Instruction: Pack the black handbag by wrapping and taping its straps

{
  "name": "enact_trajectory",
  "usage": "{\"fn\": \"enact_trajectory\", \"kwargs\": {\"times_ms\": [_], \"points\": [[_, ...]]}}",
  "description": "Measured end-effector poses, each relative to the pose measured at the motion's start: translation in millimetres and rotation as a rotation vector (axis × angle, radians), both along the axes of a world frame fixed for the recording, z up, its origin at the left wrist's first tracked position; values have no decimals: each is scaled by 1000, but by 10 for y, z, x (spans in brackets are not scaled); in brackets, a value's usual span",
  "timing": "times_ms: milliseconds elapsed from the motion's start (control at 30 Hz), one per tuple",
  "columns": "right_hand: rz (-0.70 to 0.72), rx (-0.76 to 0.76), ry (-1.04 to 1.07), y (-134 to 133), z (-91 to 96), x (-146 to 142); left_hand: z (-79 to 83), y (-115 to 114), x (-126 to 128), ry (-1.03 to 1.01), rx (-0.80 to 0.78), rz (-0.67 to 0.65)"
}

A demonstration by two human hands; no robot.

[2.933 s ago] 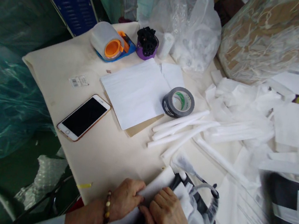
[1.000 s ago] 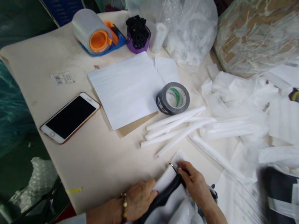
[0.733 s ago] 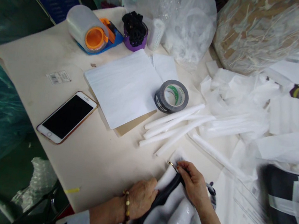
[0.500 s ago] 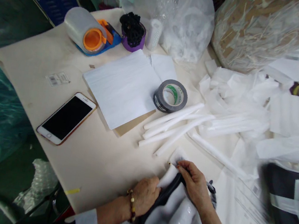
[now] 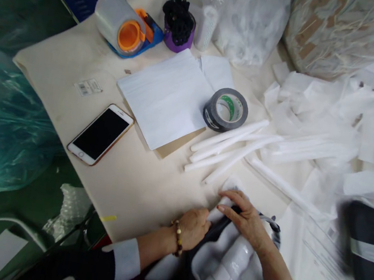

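A dark bag [image 5: 197,255] with a pale grey inside lies at the table's near edge, below my hands. A clear-wrapped white bundle [image 5: 227,274] rests in it. Along its dark edge runs a white padded tube [image 5: 217,215]. My left hand [image 5: 193,227], with a bead bracelet at the wrist, is closed on the tube's lower end; its fingertips are partly hidden. Over the upper end, my right hand [image 5: 244,217] pinches the tube between thumb and fingers. A dark and white patterned strap [image 5: 274,227] shows just right of that hand.
Loose white tubes [image 5: 222,152] lie beyond my hands, beside a roll of dark tape [image 5: 226,110] and white sheets [image 5: 164,103]. A phone [image 5: 100,134] and a tape dispenser [image 5: 128,36] are leftward. At right are crumpled white wrapping [image 5: 319,109] and a black wrapped item [image 5: 370,249].
The camera view has shifted, so the table's things sit farther right and higher. My right hand's fingers have moved from the tube's tip to lie over the tube. My left hand keeps its hold.
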State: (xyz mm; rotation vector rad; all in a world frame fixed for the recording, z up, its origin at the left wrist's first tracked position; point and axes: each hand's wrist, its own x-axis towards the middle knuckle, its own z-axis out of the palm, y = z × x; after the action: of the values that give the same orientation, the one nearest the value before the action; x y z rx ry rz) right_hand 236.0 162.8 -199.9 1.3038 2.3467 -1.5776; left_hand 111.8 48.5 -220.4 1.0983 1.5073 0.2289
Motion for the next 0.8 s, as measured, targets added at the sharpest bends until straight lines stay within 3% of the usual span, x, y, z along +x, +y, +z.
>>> {"fn": "enact_trajectory", "kwargs": {"times_ms": [133,267,433,633,800], "points": [[-48,-10,-16,-8,-28,-26,27,-75,-104,-46,4,-43],[-75,-15,-44,-14,-28,-47,127,-443,-316,-178,23,-76],[-81,-14,-72,-21,-33,-52,288,-847,-462,-306,-18,55],[-84,15,-62,-40,-64,-67,377,-715,-250,-125,-144,118],[-89,38,-55,-55,-85,-81,340,-738,-275,-39,94,-175]]}}
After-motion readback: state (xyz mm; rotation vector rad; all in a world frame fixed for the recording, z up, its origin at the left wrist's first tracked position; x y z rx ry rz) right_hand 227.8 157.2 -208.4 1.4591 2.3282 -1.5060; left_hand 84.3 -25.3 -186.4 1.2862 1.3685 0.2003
